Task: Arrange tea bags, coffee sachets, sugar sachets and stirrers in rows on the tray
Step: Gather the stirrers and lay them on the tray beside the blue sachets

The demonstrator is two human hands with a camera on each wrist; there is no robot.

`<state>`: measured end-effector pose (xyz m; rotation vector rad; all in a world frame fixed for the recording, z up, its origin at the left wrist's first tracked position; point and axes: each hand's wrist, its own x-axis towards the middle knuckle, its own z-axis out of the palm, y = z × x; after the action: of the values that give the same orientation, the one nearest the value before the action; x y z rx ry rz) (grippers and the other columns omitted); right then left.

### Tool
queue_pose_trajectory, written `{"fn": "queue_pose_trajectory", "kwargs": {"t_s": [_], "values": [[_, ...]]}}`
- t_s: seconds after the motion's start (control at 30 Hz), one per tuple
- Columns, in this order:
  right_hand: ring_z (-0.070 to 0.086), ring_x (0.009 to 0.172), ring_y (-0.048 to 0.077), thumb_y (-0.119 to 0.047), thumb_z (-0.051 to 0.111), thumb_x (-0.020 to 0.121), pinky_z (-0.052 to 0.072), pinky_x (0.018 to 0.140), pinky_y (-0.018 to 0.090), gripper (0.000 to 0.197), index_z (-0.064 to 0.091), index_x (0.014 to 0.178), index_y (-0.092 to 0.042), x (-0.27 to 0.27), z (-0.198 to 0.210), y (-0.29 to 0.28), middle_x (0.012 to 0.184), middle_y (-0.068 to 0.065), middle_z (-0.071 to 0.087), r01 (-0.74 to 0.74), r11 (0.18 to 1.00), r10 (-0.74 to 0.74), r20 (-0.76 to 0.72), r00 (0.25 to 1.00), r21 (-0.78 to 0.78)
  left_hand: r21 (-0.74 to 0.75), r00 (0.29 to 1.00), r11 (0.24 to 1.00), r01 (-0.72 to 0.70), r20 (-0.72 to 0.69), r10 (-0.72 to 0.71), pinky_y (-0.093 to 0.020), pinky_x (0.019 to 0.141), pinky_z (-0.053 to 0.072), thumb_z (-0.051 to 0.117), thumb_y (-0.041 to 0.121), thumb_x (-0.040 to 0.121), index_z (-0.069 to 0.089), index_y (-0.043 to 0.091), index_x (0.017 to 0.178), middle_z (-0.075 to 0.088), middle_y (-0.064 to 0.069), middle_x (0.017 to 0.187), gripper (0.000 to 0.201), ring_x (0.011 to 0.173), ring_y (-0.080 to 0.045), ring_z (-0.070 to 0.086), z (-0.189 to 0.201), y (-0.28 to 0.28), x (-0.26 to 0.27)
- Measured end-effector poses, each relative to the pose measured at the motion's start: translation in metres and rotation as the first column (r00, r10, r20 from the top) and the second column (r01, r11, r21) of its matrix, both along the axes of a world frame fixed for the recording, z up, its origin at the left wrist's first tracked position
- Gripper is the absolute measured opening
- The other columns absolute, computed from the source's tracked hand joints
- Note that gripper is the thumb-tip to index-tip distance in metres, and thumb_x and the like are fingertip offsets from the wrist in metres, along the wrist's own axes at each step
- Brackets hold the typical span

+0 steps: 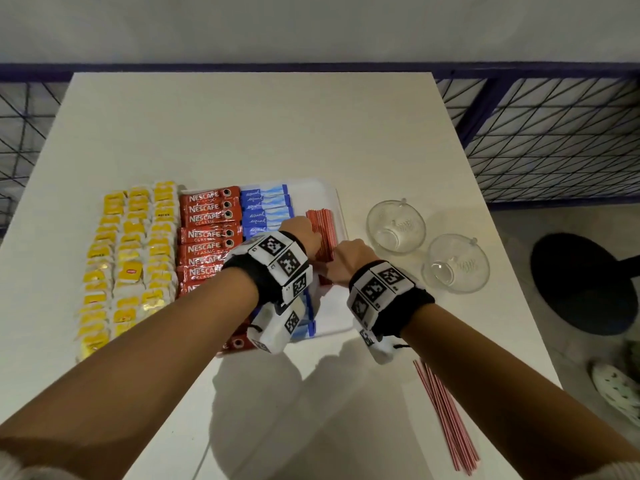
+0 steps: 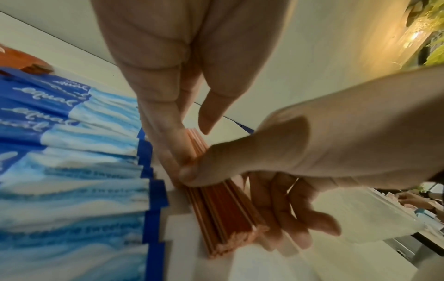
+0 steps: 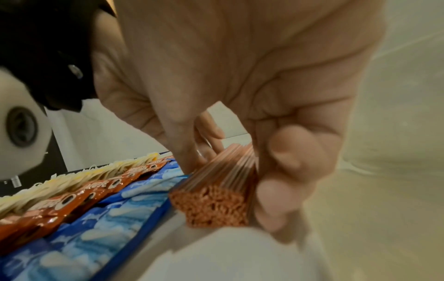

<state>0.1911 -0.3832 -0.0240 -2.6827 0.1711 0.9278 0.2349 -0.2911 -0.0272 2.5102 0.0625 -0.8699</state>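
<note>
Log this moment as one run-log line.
step: squaring stirrer bundle on tray | left hand: flat against bundle's side | right hand: grips bundle | spare stirrers on table, off tray

Dim warm light, blurred wrist views

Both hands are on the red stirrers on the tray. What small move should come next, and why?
Probably press the bundle of stirrers flat into a row beside the blue sugar sachets: the left hand and right hand squeeze it from both sides, and loose stirrers still wait on the table.
</note>
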Motion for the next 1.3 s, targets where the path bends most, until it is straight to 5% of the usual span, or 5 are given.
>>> {"fn": "queue_pose_trajectory", "kwargs": {"t_s": [0.4, 0.57, 0.77, 1.0, 1.3], "values": [[0.059, 0.092, 0.032, -0.037, 0.037, 0.097, 0.037, 0.067, 0.029, 0.043, 0.051, 0.109, 0.002, -0.02, -0.002, -0.011, 0.108, 0.019, 0.061, 0.039, 0.999, -0.041, 0.209, 0.977, 0.011, 0.025, 1.0, 1.0, 0.011, 0.02, -0.012, -0.028, 0.087, 0.045, 0.033, 0.009, 0.099, 0.056, -0.001, 0.085, 0.056, -0.019, 0.123, 0.029, 0.113, -0.03, 0.054, 0.017, 0.003, -0.017], [0.059, 0.096, 0.03, -0.036, 0.039, 0.097, 0.046, 0.084, 0.036, 0.044, 0.054, 0.113, 0.002, -0.049, -0.003, -0.023, 0.112, 0.018, 0.061, 0.045, 0.998, -0.052, 0.257, 0.965, 0.034, -0.012, 0.998, 0.998, 0.061, 0.025, -0.061, -0.02, 0.059, 0.039, 0.035, 0.014, 0.098, 0.053, 0.001, 0.082, 0.059, -0.017, 0.117, 0.027, 0.089, -0.022, 0.052, 0.016, 0.007, -0.022], [0.058, 0.104, 0.022, -0.04, 0.057, 0.087, 0.046, 0.092, 0.035, 0.035, 0.059, 0.112, -0.015, -0.107, 0.006, -0.072, 0.114, 0.007, 0.062, 0.309, 0.949, -0.316, 0.137, 0.939, 0.068, -0.299, 1.0, 0.954, 0.022, 0.02, -0.016, -0.037, 0.099, 0.046, 0.044, 0.011, 0.095, 0.06, 0.004, 0.119, 0.059, -0.012, 0.126, 0.029, 0.106, -0.025, 0.059, 0.022, 0.005, -0.049], [0.044, 0.118, 0.025, -0.054, 0.074, 0.066, 0.038, 0.096, 0.035, 0.081, 0.044, 0.129, -0.013, -0.192, -0.007, -0.11, 0.128, 0.007, 0.044, 0.452, 0.885, -0.46, -0.058, 0.886, -0.112, -0.501, 0.976, 0.865, -0.016, -0.196, -0.095, -0.015, 0.05, 0.045, 0.045, 0.006, 0.096, 0.058, 0.011, 0.089, 0.057, -0.004, 0.075, 0.016, 0.059, -0.012, 0.053, 0.012, -0.006, -0.109], [0.059, 0.099, 0.032, -0.026, 0.058, 0.088, 0.041, 0.075, 0.028, 0.03, 0.069, 0.103, -0.002, -0.208, -0.007, -0.08, 0.105, 0.018, 0.065, 0.415, 0.906, -0.416, 0.007, 0.909, -0.079, -0.5, 0.945, 0.858, 0.115, -0.212, -0.25, -0.016, 0.047, 0.039, 0.041, 0.006, 0.096, 0.057, 0.019, 0.078, 0.058, -0.002, 0.076, 0.027, 0.057, -0.013, 0.051, -0.004, 0.004, -0.142]]}}
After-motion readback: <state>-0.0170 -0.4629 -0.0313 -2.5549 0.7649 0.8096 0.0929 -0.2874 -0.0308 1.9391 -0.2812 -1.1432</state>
